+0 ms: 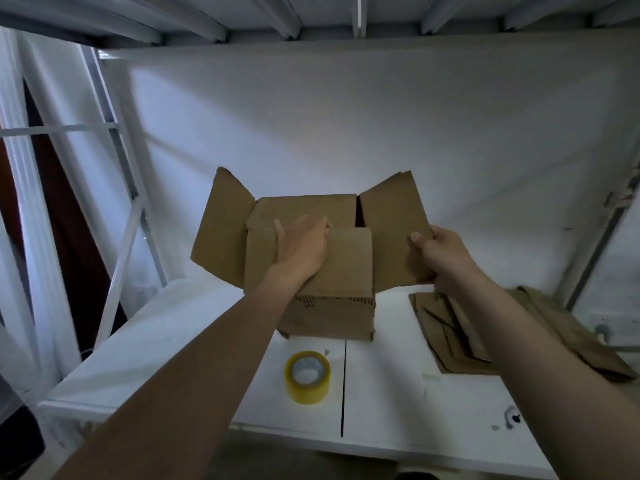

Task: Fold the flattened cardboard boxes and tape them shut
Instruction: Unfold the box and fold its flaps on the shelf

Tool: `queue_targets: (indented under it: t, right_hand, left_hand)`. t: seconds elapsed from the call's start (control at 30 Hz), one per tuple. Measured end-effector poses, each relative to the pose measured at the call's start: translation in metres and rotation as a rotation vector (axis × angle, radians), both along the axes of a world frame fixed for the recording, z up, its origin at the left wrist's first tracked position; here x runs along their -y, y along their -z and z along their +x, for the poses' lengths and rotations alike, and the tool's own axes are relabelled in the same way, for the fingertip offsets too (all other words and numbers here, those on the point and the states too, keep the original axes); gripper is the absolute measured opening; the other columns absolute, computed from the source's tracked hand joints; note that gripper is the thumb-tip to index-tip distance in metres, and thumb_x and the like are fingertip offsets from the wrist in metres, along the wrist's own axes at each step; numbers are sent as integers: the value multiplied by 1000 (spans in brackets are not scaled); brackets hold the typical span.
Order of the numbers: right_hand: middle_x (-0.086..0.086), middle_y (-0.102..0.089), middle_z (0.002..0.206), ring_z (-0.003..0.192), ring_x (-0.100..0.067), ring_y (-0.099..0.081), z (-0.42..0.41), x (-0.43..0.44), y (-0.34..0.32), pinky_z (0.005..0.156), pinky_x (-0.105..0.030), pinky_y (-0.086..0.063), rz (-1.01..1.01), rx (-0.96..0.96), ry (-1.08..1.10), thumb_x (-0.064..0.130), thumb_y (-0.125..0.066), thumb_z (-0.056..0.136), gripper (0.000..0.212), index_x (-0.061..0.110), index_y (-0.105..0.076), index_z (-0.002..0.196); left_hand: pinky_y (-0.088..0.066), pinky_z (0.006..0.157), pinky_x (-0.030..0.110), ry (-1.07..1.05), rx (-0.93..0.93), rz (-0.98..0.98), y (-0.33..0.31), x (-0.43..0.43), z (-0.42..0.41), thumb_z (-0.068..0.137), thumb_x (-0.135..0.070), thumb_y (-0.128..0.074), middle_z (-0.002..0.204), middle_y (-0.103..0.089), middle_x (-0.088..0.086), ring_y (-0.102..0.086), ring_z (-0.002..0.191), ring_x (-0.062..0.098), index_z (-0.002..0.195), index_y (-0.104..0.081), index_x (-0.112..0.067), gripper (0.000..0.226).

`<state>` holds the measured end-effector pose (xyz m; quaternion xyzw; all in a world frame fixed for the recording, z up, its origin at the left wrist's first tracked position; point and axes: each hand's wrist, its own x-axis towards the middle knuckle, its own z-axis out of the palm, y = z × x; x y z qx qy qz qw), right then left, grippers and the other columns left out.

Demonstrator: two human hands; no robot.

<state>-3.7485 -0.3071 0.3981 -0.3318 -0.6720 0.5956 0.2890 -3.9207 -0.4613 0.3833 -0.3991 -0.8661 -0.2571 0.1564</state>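
A brown cardboard box stands upright on the white table, its two inner top flaps folded down. My left hand lies flat on those inner flaps and presses them. The left outer flap stands open and tilted outward. My right hand grips the outer edge of the right flap, thumb on its inner face. A roll of yellowish clear tape lies on the table in front of the box.
A stack of flattened cardboard boxes lies to the right, with more brown cardboard beyond it. A white metal frame rises at the left and a white wall behind. The table's front edge runs below the tape.
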Motion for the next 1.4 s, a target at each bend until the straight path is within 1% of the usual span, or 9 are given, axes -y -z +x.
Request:
queue_targets:
  t: [0.27, 0.63, 0.77, 0.87, 0.97, 1.07, 1.17, 1.27, 1.4]
  right_hand:
    - [-12, -61, 117, 86, -26, -60, 0, -35, 5, 51, -33, -52, 99, 29, 74, 23, -46, 107, 25, 13, -58, 126]
    - [-12, -53, 117, 95, -38, -57, -13, -24, -15, 53, -44, -58, 177, 89, 41, 15, -38, 107, 27, 9, -51, 130]
    - [-13, -53, 117, 97, -39, -55, -12, -15, -17, 53, -42, -56, 210, 91, 37, 13, -37, 106, 22, 11, -52, 121]
    - [-11, -52, 114, 86, -34, -56, -10, -9, -18, 55, -44, -57, 254, 95, 36, 13, -36, 106, 22, 11, -52, 121]
    - [-11, -55, 109, 76, -29, -56, -10, -4, -20, 61, -50, -60, 287, 107, 30, 12, -36, 105, 16, 13, -51, 112]
    - [-16, -62, 108, 88, -37, -63, -15, -1, -22, 70, -52, -62, 319, 137, 29, 12, -37, 101, 21, 10, -56, 110]
    - [-20, -64, 94, 79, -31, -60, -24, 2, -22, 67, -39, -53, 359, 137, 2, 11, -38, 96, 30, 1, -59, 114]
    - [-2, -60, 87, 70, -17, -51, -35, 8, -17, 62, -30, -41, 403, 105, -84, 21, -42, 96, 33, 10, -62, 120]
    - [16, -52, 136, 121, -10, -52, -57, 14, 4, 99, -34, -44, 438, 78, -251, 65, -50, 92, 66, 38, -38, 151]
  left_hand:
    - [-6, 115, 71, 94, 53, -241, 37, -43, -10, 107, -29, -37, 164, -24, 0, -15, 152, 28, 142, -45, -25, 36]
    - [1, 116, 68, -128, -385, -195, -6, 6, -3, 94, -19, -53, 156, -38, 3, -15, 152, 31, 141, -47, -25, 48]
    - [2, 112, 74, -367, -315, -118, -23, 30, -12, 85, -9, -53, 161, -22, 16, -5, 151, 42, 146, -34, -25, 66]
    - [-17, 108, 74, -466, -89, -102, -28, 42, -16, 84, -2, -54, 160, -10, 28, -18, 144, 51, 147, -22, -20, 72]
    - [-46, 86, 49, -386, -99, -20, -26, 50, -14, 84, 1, -54, 133, -46, 19, -50, 109, 36, 148, -23, -19, 74]
    - [-42, 65, 35, -172, -33, 84, -23, 49, -12, 88, -2, -51, 109, -59, 6, -51, 83, 23, 153, -21, -24, 75]
    - [-45, 72, 33, -16, 120, 76, -10, 42, -14, 92, -21, -56, 115, -61, -1, -61, 96, 25, 150, -27, -28, 65]
    - [-45, 98, 47, 82, 325, 10, 9, 33, -22, 91, -62, -45, 128, -61, -7, -57, 118, 23, 133, -49, -44, 46]
    - [-33, 108, 63, 51, 267, -47, 38, 20, -45, 98, -62, -24, 146, -47, -8, -37, 137, 27, 126, -58, -47, 46]
